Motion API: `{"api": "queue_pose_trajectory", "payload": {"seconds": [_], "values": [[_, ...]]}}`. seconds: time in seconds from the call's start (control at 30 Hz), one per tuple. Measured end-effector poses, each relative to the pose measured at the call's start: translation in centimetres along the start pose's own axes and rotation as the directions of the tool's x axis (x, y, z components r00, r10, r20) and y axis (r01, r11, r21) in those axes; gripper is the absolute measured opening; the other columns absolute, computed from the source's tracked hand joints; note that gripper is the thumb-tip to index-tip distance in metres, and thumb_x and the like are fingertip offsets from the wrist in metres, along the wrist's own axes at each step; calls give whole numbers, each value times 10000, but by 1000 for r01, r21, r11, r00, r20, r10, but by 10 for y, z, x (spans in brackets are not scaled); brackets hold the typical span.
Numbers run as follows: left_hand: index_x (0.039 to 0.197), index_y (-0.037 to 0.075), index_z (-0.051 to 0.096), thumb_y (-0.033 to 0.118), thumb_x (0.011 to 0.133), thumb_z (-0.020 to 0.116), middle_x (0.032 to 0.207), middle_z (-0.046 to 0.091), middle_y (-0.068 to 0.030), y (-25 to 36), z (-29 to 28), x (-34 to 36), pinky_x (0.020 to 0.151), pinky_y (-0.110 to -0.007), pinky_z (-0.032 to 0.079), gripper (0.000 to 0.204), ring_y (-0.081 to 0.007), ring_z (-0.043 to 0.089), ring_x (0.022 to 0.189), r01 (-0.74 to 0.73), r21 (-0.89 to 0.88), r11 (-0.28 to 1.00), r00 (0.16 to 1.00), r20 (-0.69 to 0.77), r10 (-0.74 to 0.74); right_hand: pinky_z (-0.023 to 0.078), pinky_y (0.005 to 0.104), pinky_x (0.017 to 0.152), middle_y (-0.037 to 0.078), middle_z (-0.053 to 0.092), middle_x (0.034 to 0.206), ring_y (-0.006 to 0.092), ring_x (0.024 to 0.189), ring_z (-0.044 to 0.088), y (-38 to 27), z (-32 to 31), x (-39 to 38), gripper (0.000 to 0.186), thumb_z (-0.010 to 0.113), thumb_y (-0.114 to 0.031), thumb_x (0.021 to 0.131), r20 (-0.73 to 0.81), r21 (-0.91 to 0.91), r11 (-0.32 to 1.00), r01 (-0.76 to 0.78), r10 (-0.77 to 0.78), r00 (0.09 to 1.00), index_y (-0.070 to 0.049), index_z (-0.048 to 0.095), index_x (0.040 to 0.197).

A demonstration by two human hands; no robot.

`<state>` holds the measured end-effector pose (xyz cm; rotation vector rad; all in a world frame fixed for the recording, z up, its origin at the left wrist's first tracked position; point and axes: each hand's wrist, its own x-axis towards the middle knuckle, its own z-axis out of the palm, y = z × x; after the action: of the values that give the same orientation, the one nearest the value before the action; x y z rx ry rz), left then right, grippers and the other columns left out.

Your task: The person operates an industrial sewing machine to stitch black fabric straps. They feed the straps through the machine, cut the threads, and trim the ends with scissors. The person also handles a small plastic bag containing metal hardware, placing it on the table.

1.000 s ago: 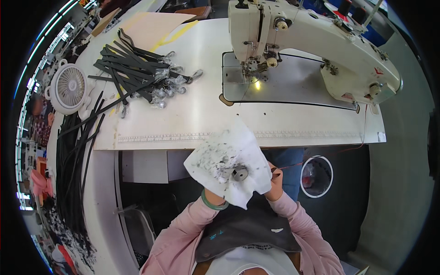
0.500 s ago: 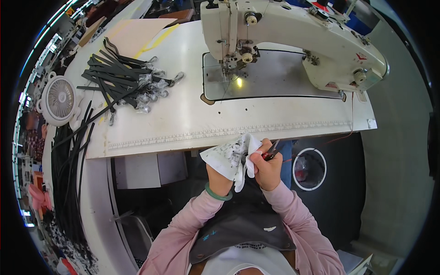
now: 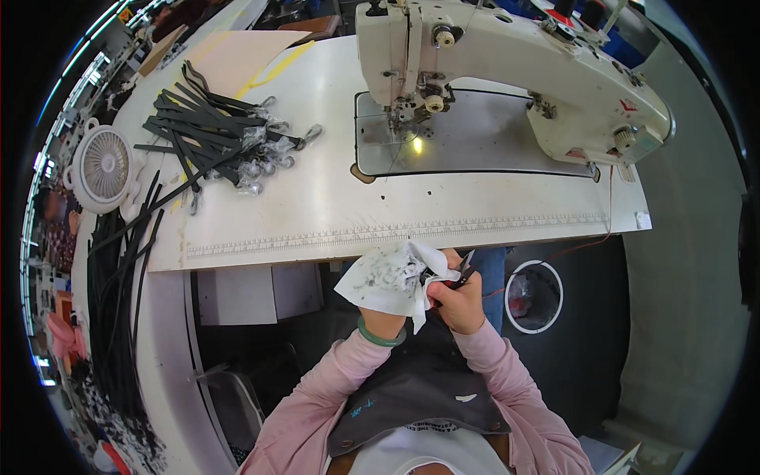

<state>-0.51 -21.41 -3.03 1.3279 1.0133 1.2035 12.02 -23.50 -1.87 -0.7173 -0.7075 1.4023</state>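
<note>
Below the table's front edge I have a crumpled white cloth with black smudges, spread over my left hand. That hand's fingers are hidden under it; a green bangle rings the wrist. Closed around small red-handled thread snips, my right hand also presses against the cloth's right side. The dark blades stick out up and to the right. A thin reddish thread runs from beside my right hand toward the table's right end.
A white sewing machine with its lamp lit stands on the white table. Black straps with plastic-wrapped ends lie in a heap at left, near a white fan. Long black strips hang at the left; a white-rimmed bin stands below right.
The cloth has come down slightly and left, opening out flatter. My right hand has lowered a little, and the snips' blades show more clearly. The view has shifted slightly.
</note>
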Motion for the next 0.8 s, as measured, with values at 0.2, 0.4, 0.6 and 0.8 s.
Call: {"api": "queue_pose_trajectory", "payload": {"seconds": [0.2,0.4,0.6,0.8], "values": [[1029,-84,500,-5,785,558,878,596,-147,53,15,7,466,-275,481,262,-170,587,591,161,-482,861,983,3,-182,426,230,446,45,570,722,108,511,527,6,-10,3,294,651,-50,769,-9,343,926,-157,171,985,13,534,1031],[1020,-75,536,18,777,581,894,605,-139,2,1,4,549,-284,494,265,-192,605,649,-159,-116,980,977,-159,140,431,209,491,48,581,752,93,568,550,-4,-10,7,324,700,-61,732,73,-207,978,-10,25,997,7,536,1003],[1013,19,592,155,766,608,1010,603,-110,19,4,13,793,-364,447,283,-235,564,940,124,-251,960,963,265,-55,499,258,587,76,613,941,139,704,605,7,-4,11,448,676,-75,754,-131,353,922,-158,216,967,18,485,1148],[1084,31,526,183,824,534,1029,574,-89,-20,4,16,792,-285,430,301,-196,545,946,-13,-99,995,950,310,43,499,303,625,84,613,916,158,758,602,6,-36,8,367,633,-52,777,70,330,935,-128,111,991,21,505,1113]]}}
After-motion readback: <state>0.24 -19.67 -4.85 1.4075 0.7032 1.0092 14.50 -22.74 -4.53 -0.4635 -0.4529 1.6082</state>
